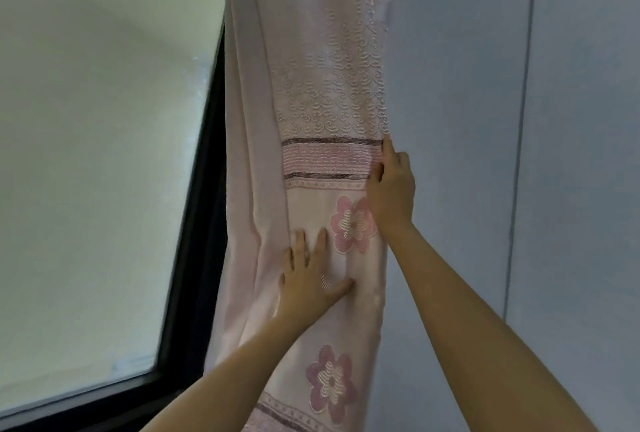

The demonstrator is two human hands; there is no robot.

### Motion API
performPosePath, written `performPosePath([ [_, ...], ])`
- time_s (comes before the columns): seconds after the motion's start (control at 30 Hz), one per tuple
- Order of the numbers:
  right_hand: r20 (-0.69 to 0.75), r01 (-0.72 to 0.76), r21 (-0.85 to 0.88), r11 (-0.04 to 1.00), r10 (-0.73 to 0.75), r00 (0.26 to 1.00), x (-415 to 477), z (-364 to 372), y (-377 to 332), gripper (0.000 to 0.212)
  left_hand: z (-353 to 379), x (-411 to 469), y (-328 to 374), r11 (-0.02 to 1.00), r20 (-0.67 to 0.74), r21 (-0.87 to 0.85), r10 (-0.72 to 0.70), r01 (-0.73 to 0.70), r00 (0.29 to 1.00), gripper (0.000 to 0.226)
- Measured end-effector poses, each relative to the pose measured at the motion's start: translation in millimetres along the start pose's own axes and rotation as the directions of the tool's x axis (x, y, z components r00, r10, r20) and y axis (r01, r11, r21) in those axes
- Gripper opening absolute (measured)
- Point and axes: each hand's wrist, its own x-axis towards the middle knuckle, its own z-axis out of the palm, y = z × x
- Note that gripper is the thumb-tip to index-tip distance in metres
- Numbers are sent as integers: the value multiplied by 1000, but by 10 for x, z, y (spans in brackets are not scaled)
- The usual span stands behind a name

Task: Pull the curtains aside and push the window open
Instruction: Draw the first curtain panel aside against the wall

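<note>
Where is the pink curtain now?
The pink curtain hangs bunched right of the window, against the wall, under the left hand and right hand.

curtain (311,92) bunched beside window (104,154) | left hand (308,279) flat on it | right hand (391,189) at edge

A pale grey wall (467,85) is standing right of the hands, a vertical seam (523,120) running down it.

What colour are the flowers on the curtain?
Pink flowers with white stripes, on the pale pink curtain; seen in the head view.
</note>
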Motion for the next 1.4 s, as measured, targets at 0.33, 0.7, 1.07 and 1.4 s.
performPosePath([
  [0.33, 19, -117, 62, 991, 116, 993, 94, 401, 1486, 50, 1151, 602, -68, 990, 170, 140, -19, -5, 985, 95],
  [0.7, -122, -109, -40, 993, 104, 987, 352, 725, 2453, 49, 2015, 1156, -241, 972, 284, 138, 144, -189, 948, 92],
  [1.07, -154, -18, -35, 999, 12, 988, 834, 1002, 3527, 48, 3068, 1971, -63, 965, 247, 89, 217, -245, 944, 96],
  [1.4, -62, -22, -3, 1000, 22, 998, 1596, 1087, 5020, 51, 4322, 3021, 480, 973, 264, 26, 216, -230, 940, 100],
])
